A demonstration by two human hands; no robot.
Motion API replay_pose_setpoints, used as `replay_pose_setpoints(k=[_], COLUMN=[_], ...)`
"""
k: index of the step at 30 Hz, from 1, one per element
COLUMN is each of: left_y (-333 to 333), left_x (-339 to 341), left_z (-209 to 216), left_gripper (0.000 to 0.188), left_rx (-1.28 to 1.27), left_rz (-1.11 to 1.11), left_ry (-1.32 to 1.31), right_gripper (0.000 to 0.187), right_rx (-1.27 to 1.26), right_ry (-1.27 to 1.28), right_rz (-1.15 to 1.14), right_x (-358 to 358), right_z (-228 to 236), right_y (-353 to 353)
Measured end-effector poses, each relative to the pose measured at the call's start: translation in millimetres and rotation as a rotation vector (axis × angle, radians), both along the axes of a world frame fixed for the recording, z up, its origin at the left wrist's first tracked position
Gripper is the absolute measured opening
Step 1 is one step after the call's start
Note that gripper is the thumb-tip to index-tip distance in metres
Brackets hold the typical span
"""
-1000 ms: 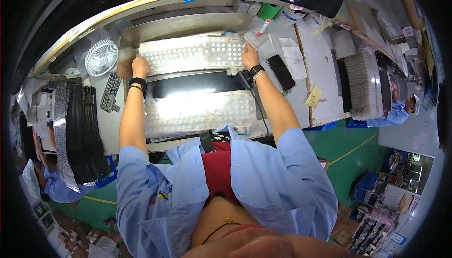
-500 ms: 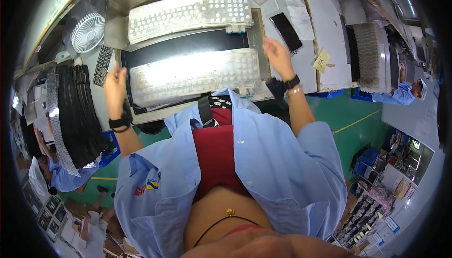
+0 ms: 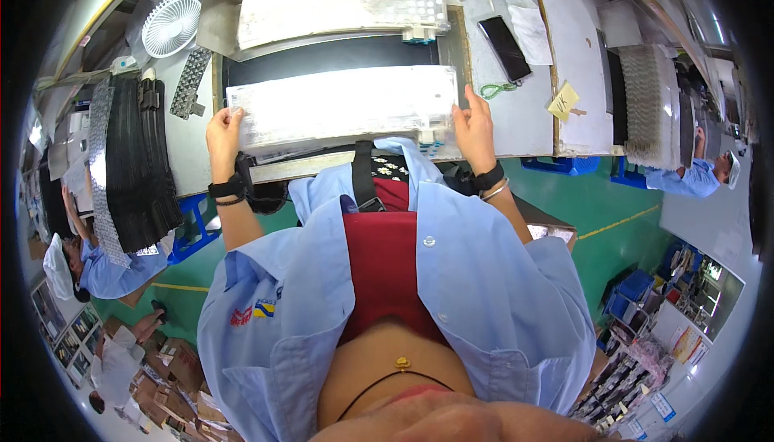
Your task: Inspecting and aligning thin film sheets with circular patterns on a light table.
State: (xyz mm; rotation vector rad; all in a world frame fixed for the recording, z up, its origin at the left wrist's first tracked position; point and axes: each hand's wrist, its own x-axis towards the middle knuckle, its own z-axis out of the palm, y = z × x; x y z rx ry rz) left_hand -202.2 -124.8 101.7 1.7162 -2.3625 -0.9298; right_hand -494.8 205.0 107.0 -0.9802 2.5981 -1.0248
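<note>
Taking the near tray (image 3: 347, 107), a long clear plastic one glaring under the light, as the landmark: well to its left stands a row of black strips (image 3: 137, 160); beyond its left end are a white fan (image 3: 172, 25) and, closer, a perforated strip (image 3: 190, 83). The left hand (image 3: 223, 137) is at the tray's left end, thumb and fingers close together at the edge; whether they clamp it I cannot tell. Past the tray's far side lies a black panel (image 3: 339, 56), then a similar far tray (image 3: 339, 10). At its right end is the right hand (image 3: 476, 131), forefinger raised and thumb near the edge; its grip is unclear too. A green cord (image 3: 497, 89) and a phone (image 3: 505, 48) lie farther right. The step in hand looks like taking or steadying the tray by both ends; moving it would call for an even two-handed hold, kept level.
</note>
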Motion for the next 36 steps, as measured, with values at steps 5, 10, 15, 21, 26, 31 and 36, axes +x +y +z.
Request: replay_pose_setpoints(k=[5,10,15,21,26,31,36], left_y=[6.9,1.1,1.6,1.8,2.7,7.3,12.1], left_x=[1.8,5.5,4.4,8.7,3.6,-4.1,-2.0], left_z=[1.3,19.5,52.3,81.6,92.2,106.4,115.2], left_gripper=[0.021,0.019,0.021,0.022,0.022,0.02,0.022], left_rx=[0.056,0.088,-0.151,-0.167,-0.131,-0.016,0.062], left_rz=[0.006,0.074,0.132,0.196,0.25,0.23,0.186], left_ry=[0.536,0.681,0.636,0.671,0.744,0.785,0.816], right_gripper=[0.028,0.022,0.033,0.034,0.034,0.034,0.032], right_rx=[-0.253,-0.32,-0.389,-0.419,-0.439,-0.409,-0.388], right_ry=[-0.609,-0.756,-0.675,-0.664,-0.547,-0.508,-0.447], right_rz=[-0.033,0.042,0.095,0.159,0.199,0.153,0.145], right_x=[-21.5,-24.1,-31.1,-34.0,-51.0,-61.5,-77.2], right_z=[-14.2,20.4,53.5,93.3,95.8,118.8,128.0], right_y=[0.0,-10.2,-15.4,-21.9,-22.1,-24.5,-20.8])
